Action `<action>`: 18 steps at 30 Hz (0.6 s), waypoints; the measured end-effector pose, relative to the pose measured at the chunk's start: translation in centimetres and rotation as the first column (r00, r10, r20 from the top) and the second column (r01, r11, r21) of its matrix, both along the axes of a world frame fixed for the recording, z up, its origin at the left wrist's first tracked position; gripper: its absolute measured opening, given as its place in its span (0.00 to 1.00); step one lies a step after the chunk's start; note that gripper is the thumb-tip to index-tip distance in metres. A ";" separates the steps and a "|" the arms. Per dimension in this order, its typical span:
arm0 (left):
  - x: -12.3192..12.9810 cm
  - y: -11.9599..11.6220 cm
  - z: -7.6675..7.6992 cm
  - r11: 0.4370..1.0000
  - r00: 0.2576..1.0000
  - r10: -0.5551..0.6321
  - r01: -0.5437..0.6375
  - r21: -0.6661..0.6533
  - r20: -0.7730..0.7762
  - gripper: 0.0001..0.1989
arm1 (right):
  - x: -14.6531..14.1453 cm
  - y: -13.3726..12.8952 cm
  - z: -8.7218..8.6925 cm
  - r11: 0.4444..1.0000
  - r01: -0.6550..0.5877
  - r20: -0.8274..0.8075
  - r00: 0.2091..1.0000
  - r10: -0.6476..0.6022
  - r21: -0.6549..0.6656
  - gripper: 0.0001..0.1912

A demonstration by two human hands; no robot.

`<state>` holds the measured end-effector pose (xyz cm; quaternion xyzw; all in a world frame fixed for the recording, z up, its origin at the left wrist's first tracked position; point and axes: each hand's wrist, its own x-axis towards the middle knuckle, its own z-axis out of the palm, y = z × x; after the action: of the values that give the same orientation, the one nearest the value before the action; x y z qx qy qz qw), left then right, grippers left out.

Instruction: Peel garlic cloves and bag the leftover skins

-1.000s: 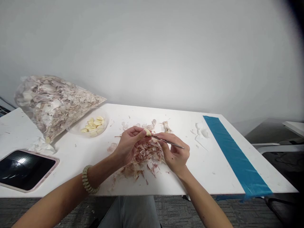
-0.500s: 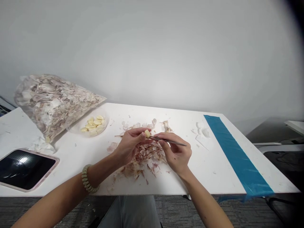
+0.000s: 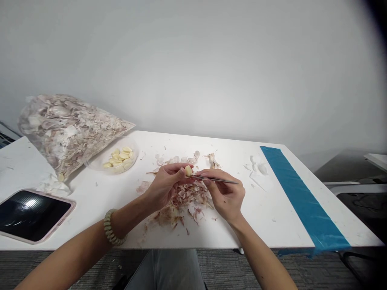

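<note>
Through the head camera, I see my 2 bare hands working close together above the table. My left hand [image 3: 167, 187] is curled, its thumb and fingertips pinching a peeled garlic clove [image 3: 188, 171], smooth, waxy and pale yellow, held up off the table. My right hand [image 3: 226, 197] is mostly closed in a pencil-like grip on a slim steel tool [image 3: 216, 180], its thin, straight shaft reaching across to the clove's lower edge. A coiled spiral bracelet [image 3: 110, 227] circles my left wrist.

Beneath my hands lies a loose heap of garlic skins [image 3: 181, 205], dry, papery flakes curling in pinkish brown. Beyond my left hand, a round clear dish [image 3: 133, 159] holds a small pile of peeled cloves, smooth and rounded. Just beside it, a bulging clear plastic bag [image 3: 66, 135], tapering to a point, is crammed with crinkled skins. Nearer on the left, a phone [image 3: 34, 215] with a glossy black screen sits in a pink case. To the right are thicker white skin fragments [image 3: 256, 166], then a flat strip of blue tape [image 3: 305, 197] crossing the matte white table [image 3: 272, 231].
</note>
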<state>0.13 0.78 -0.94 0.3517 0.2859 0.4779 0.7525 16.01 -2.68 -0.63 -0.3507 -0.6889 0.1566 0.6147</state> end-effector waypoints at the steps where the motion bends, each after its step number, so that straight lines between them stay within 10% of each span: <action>1: 0.0 0.0 0.0 1.000 1.000 0.002 -0.002 -0.008 0.005 0.15 | 0.0 0.0 0.0 1.000 -0.004 -0.002 1.000 0.004 -0.004 0.11; 18: 0.0 0.1 0.4 0.995 0.998 -0.029 0.034 -0.098 0.050 0.16 | 0.1 0.0 -0.3 0.999 0.043 -0.096 0.994 -0.045 -0.027 0.08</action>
<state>0.17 0.89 -0.55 0.3069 0.2851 0.4595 0.7832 16.11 -2.68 -0.93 -0.3655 -0.6486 0.1682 0.6461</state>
